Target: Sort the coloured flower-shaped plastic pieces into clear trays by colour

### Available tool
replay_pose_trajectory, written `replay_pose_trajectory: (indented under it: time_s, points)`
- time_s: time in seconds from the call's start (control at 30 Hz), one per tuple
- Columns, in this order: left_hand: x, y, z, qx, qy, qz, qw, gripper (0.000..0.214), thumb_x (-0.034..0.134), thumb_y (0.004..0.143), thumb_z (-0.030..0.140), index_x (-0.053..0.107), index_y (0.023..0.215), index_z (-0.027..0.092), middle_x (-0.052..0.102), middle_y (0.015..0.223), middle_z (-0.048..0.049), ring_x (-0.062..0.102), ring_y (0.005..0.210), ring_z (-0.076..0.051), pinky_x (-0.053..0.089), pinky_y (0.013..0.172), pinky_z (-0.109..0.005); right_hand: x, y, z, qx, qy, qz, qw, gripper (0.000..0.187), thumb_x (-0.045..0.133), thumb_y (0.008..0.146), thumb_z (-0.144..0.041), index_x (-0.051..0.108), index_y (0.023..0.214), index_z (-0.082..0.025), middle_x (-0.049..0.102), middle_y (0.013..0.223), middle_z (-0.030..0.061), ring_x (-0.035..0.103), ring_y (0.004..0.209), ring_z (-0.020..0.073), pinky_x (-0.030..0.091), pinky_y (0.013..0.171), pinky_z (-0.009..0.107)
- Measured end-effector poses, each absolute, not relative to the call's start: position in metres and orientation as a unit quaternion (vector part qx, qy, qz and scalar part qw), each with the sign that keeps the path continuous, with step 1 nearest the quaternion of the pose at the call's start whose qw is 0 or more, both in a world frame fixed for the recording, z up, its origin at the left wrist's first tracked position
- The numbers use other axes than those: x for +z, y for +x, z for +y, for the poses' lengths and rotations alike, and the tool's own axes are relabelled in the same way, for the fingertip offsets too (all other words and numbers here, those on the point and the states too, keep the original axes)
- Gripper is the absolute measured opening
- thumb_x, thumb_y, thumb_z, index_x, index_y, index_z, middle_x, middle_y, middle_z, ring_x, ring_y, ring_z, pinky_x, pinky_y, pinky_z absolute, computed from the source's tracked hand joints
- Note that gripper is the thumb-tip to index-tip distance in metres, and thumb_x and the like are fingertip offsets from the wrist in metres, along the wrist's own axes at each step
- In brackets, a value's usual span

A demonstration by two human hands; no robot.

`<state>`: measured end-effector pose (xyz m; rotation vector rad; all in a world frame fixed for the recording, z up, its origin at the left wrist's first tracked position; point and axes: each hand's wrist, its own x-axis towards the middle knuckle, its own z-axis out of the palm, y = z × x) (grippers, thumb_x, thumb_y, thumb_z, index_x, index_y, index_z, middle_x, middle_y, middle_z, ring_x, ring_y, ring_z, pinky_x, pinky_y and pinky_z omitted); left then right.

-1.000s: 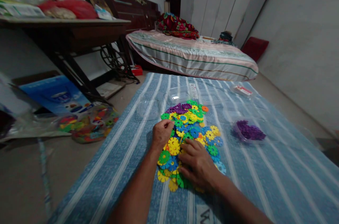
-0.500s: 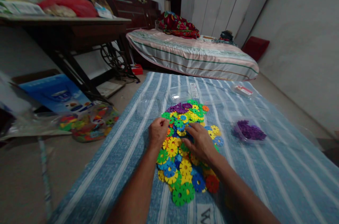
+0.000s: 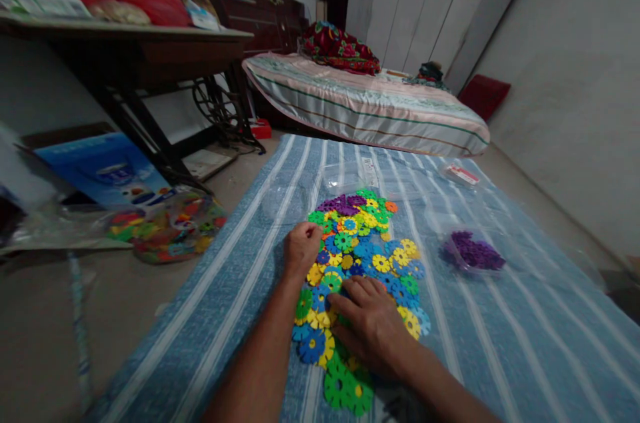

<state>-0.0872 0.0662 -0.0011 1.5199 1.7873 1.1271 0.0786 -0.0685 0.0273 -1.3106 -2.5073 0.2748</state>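
A heap of flat plastic snowflake discs in yellow, green, blue, purple and orange lies on a blue striped cloth. My left hand rests at the heap's left edge, its fingers curled in; what they hold, if anything, is hidden. My right hand lies palm down on the near part of the heap, fingers stretched flat over the discs. Green discs sit just below that hand.
A clear tub of purple discs stands to the right. Empty clear tubs lie beyond the heap. A bag of mixed coloured pieces sits on the floor at left, under a dark table. A bed is behind.
My right hand has drawn back toward me over the heap, dragging discs along. My left hand has stayed at the heap's left edge.
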Motion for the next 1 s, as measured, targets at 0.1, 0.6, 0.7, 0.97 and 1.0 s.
replay_pose_trajectory:
  time_s: [0.1,0.6,0.7,0.97,1.0]
  points:
    - [-0.001,-0.088,0.065,0.413,0.563,0.663,0.269,0.019,0.052,0.079,0.034,0.064,0.072,0.022,0.07,0.073,0.001,0.064,0.072,-0.015,0.046,0.069,-0.023,0.03,0.085,-0.074,0.103,-0.446,-0.878,0.143,0.024,0.064,0.088,-0.03,0.061,0.112,-0.026,0.065,0.106,0.0051,0.058,0.103,0.024,0.044,0.087,0.038]
    - [-0.003,-0.087,0.067,0.398,0.579,0.667,0.248,0.017,0.053,0.081,0.029,0.066,0.073,0.022,0.071,0.077,-0.0003,0.065,0.075,-0.015,0.046,0.071,-0.023,0.035,0.08,0.0,0.072,-0.502,-0.835,0.214,0.026,0.062,0.088,-0.028,0.064,0.114,-0.021,0.062,0.122,0.0114,0.055,0.115,0.0262,0.046,0.096,0.039]
    - [-0.003,-0.088,0.067,0.397,0.577,0.669,0.25,0.018,0.052,0.082,0.029,0.066,0.073,0.022,0.071,0.077,-0.0005,0.065,0.076,-0.015,0.046,0.071,-0.023,0.027,0.071,-0.004,0.059,-0.516,-0.837,0.172,0.03,0.066,0.087,-0.032,0.064,0.115,-0.022,0.06,0.124,0.0123,0.054,0.115,0.0282,0.045,0.095,0.042]
    - [-0.004,-0.087,0.068,0.381,0.573,0.682,0.247,0.019,0.053,0.083,0.03,0.066,0.072,0.022,0.07,0.075,-0.0005,0.064,0.072,-0.016,0.043,0.068,-0.024,0.042,0.078,-0.014,0.071,-0.504,-0.848,0.147,0.015,0.055,0.093,-0.027,0.066,0.085,-0.022,0.065,0.082,0.0034,0.061,0.078,0.0169,0.043,0.069,0.027]
    - [-0.004,-0.087,0.068,0.379,0.576,0.682,0.244,0.019,0.053,0.083,0.03,0.065,0.071,0.022,0.07,0.075,-0.0005,0.063,0.072,-0.016,0.042,0.068,-0.024,0.046,0.078,-0.003,0.06,-0.514,-0.84,0.163,0.016,0.053,0.094,-0.027,0.067,0.087,-0.022,0.066,0.084,0.0042,0.062,0.08,0.0171,0.044,0.069,0.026]
